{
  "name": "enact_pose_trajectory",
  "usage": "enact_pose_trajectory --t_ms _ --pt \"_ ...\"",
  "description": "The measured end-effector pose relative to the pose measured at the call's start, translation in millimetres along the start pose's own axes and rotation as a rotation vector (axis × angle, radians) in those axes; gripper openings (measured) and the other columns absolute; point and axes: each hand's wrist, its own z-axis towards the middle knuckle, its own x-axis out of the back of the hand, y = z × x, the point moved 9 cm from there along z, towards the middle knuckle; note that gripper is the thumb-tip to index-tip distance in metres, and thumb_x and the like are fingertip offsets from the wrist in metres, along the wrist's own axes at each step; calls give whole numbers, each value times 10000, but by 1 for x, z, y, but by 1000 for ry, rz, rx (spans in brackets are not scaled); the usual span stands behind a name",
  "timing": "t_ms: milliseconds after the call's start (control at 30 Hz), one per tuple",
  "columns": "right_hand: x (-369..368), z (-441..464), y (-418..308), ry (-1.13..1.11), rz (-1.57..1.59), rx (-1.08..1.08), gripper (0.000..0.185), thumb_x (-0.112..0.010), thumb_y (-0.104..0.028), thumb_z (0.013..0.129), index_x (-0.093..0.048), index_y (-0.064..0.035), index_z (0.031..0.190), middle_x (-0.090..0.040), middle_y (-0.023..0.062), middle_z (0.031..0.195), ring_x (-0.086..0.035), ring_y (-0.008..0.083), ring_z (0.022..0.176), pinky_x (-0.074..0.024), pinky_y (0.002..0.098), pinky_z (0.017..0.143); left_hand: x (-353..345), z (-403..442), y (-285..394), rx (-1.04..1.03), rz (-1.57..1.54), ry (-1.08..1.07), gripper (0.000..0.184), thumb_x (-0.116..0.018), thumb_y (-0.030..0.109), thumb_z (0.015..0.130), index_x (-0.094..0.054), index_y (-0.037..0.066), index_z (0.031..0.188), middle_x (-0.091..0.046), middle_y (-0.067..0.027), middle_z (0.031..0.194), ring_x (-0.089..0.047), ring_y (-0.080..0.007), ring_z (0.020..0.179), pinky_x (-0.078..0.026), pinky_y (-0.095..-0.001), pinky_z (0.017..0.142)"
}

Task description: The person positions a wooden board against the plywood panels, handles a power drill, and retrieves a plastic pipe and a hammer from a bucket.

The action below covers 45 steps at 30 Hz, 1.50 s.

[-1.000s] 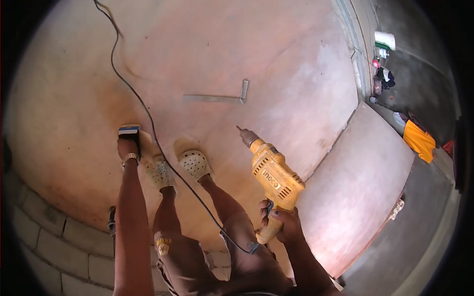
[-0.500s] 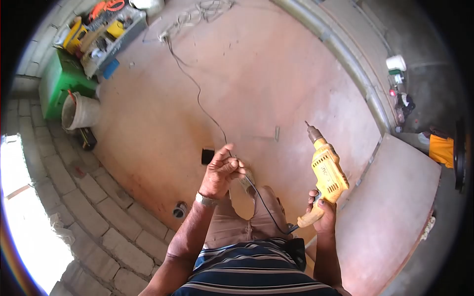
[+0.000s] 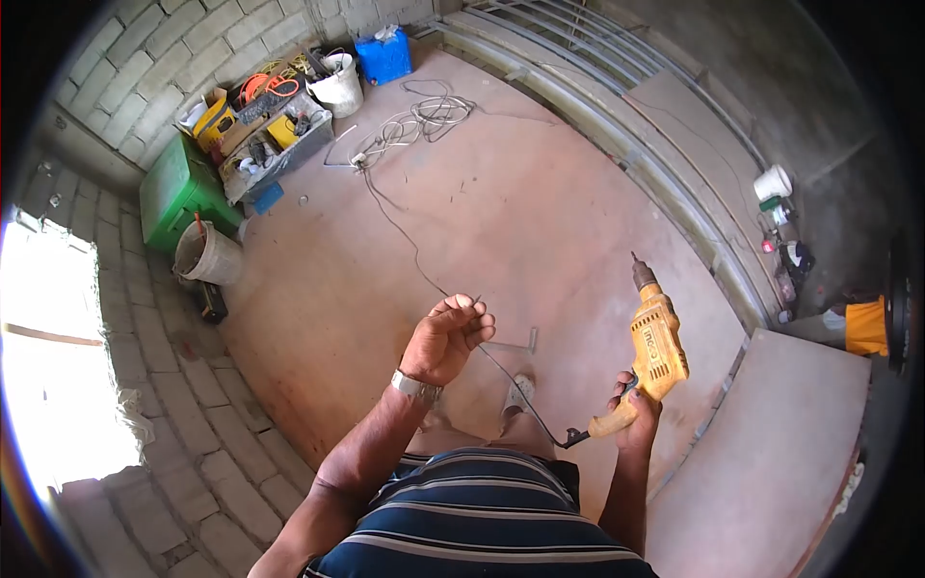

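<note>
My right hand [image 3: 636, 412] is closed around the handle of a yellow power drill [image 3: 658, 347], whose bit points up and away from me. From the bottom of the handle, the drill's dark cord [image 3: 520, 393] runs left, passing behind my left hand. My left hand [image 3: 448, 337], wearing a wristwatch [image 3: 416, 386], is raised in front of me with thumb and fingers pinched together. A tiny dark tip shows at the fingertips, too small to name. Whether the fingers also touch the cord cannot be made out.
A coiled pale extension cord [image 3: 424, 120] lies on the reddish floor board [image 3: 318, 260]. Along the block wall are a green box [image 3: 178, 193], a toolbox [image 3: 279, 144], buckets [image 3: 210, 255] and a blue container [image 3: 383, 60]. Metal framing [image 3: 674, 217] edges the board; a loose panel [image 3: 771, 443] lies right.
The view has tilted up, showing more of the far floor and wall. My left hand has its fingers more tightly pinched. The drill stays in my right hand, slightly more upright.
</note>
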Motion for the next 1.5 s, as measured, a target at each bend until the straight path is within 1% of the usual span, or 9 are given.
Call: enact_pose_trajectory --t_ms 267,367,467,567,767,1033,1167,1367,1500 --pt "15 5 -2 46 8 31 551 -602 -114 735 -451 43 1242 -601 142 999 -578 163 773 -518 282 589 -37 4 11 60 144 52 109 -509 115 941 -565 58 1015 -632 -101 1044 -628 -274 1000 -521 -388 839" --pt "19 7 -10 79 -2 68 524 -614 -97 725 -494 62 1209 -622 157 1004 -606 180 759 -525 291 599 -35 22 7 71 169 -30 99 -528 119 932 -579 67 1000 -624 -93 1046 -625 -285 999 -522 -399 840" --pt "18 9 -23 103 -96 109 486 -626 -92 721 -529 73 1168 -629 156 1001 -604 176 753 -524 293 597 -3 39 9 47 241 42 76 -577 93 909 -590 89 985 -593 -18 896 -616 -192 815 -532 -371 759" --pt "12 9 -44 147 -186 210 441 -616 -75 739 -541 80 1145 -626 139 979 -587 158 697 -510 283 587 56 44 13 77 275 129 55 -582 80 906 -594 80 960 -581 -14 801 -599 -166 725 -538 -344 687" --pt "13 11 -50 241 -277 344 441 -607 -62 724 -528 76 1135 -616 124 948 -571 145 682 -504 269 573 161 52 22 124 272 244 55 -611 115 897 -600 77 936 -594 -26 795 -606 -169 724 -543 -346 664" --pt "23 30 -49 328 -109 542 509 -585 -48 677 -511 59 1169 -621 165 977 -577 185 761 -525 275 561 164 120 0 215 360 158 120 -597 179 915 -598 62 941 -602 -33 796 -611 -174 714 -543 -335 649" --pt "37 43 -39 391 -172 549 602 -506 -95 643 -448 63 1221 -590 183 958 -558 190 782 -524 280 537 172 170 -11 238 510 124 132 -596 189 914 -601 58 932 -600 -35 790 -609 -173 707 -536 -335 662" --pt "12 43 -57 473 -197 565 604 -513 -95 655 -439 63 1232 -595 187 986 -566 191 786 -525 281 528 179 215 -10 326 538 88 134 -591 166 910 -597 35 940 -590 -46 786 -608 -182 700 -534 -337 648" --pt "0 80 -60 536 -204 391 597 -538 -99 671 -436 68 1236 -598 187 994 -578 193 781 -528 278 516 178 241 18 323 513 142 145 -588 171 908 -596 32 947 -590 -48 790 -610 -185 705 -534 -339 634"
